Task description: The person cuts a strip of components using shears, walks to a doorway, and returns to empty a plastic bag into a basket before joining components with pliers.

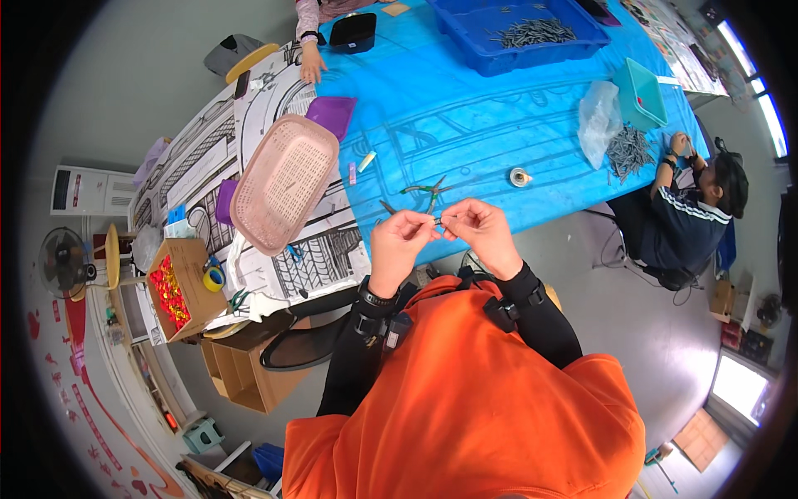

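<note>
My left hand (397, 248) and my right hand (482, 236) meet at the front edge of the blue-covered table. Thumb and fingertips of each are pinched together on a small dark grey piece (438, 222), mostly hidden by the fingers, so its kind does not show. Just beyond my fingertips lies a pair of green-handled pliers (431, 193), its jaws pointing away. Farther right stands a small round bottle (520, 177), seen from above. Left of the pliers are a pale yellow stick (367, 161) and a small pink-purple piece (352, 173).
A pink woven basket (312, 137) and purple tray (331, 116) sit left. A big blue bin (490, 62) holds grey pieces at the far side. Right are a clear bag (598, 125), teal basket (642, 93), grey pile (629, 152) and a seated person (686, 212). Another person's hand (312, 63) rests far left.
</note>
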Available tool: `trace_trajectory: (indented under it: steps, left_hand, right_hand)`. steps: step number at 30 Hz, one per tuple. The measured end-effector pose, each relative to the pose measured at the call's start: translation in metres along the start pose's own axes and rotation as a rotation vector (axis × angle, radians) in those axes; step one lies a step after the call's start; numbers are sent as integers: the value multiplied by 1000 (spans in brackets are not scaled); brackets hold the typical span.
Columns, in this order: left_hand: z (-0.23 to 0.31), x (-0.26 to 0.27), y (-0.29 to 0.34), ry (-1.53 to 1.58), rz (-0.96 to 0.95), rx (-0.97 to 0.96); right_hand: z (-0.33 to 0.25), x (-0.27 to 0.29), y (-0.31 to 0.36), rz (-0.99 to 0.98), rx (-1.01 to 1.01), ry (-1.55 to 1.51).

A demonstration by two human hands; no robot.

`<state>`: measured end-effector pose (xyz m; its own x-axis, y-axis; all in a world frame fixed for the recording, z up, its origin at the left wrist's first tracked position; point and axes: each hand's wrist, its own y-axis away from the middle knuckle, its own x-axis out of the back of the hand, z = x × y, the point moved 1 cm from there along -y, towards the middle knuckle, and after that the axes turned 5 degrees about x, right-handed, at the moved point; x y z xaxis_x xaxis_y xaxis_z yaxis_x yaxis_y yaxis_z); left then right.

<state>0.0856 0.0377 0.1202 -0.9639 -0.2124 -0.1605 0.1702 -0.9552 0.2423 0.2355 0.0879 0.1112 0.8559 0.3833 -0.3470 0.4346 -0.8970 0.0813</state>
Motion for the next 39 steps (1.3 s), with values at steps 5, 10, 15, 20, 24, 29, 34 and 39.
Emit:
trace_trajectory:
  steps: [5, 10, 15, 20, 24, 29, 34, 39]
  left_hand:
    - [-12, 6, 5, 8, 21, -13]
    - [-12, 9, 10, -25, 65, -15]
    - [-18, 15, 16, -19, 132, 2]
    - [-20, 18, 20, -53, 158, 35]
    - [-27, 21, 20, -50, 171, 39]
    - [-29, 28, 15, -239, 112, -34]
    - [-29, 30, 18, -27, 56, 83]
    - [-45, 47, 30, -19, 74, 270]
  right_hand:
    - [0, -6, -1, -10, -12, 49]
    - [8, -7, -3, -35, -40, 136]
    - [12, -14, -4, -79, -33, 201]
    - [18, -17, -4, -115, -41, 271]
    - [24, -16, -4, -109, -39, 270]
    - [25, -16, -4, -131, -17, 345]
    - [26, -21, -6, -269, 50, 456]
    - [41, -26, -7, -343, 1, 583]
